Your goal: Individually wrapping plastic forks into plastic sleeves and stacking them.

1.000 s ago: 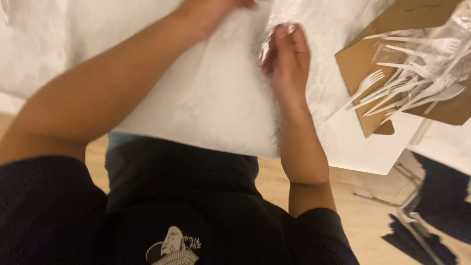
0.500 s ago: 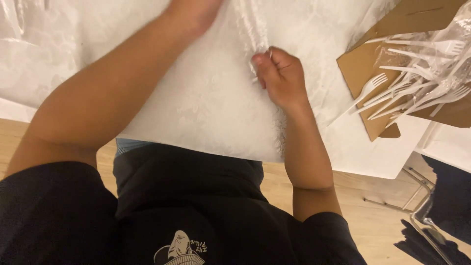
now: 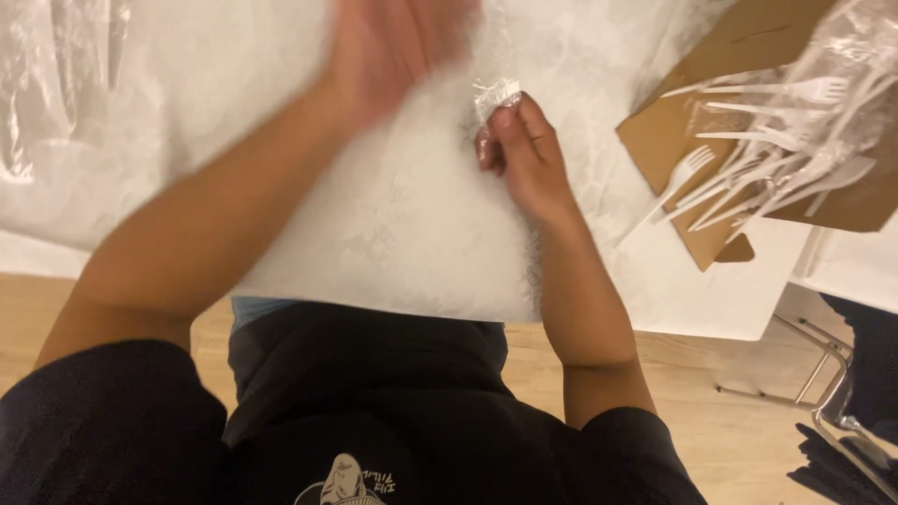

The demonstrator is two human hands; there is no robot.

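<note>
Clear plastic wrap, thin and crinkled, is the thing in hand in the head view. The right hand is curled closed on its lower end, thumb and forefinger pinching a bunched bit of the film, and the rest of the strip runs up from that pinch toward the top edge of the picture. The left hand is blurred just beside the wrap, on its left and a little above the right hand; whether its fingers grip the film or are spread cannot be told. Both hands are over a white tablecloth, with the wrap raised against its middle part.

Right of the wrap, well apart from the right hand, lies a brown cardboard piece on the cloth. White plastic forks are heaped on that cardboard, tines pointing toward the wrap, partly inside a clear bag. Far left of the wrap, at the cloth's edge, more clear film lies crumpled. Below the cloth a wooden floor shows, and a metal chair leg stands at lower right.
</note>
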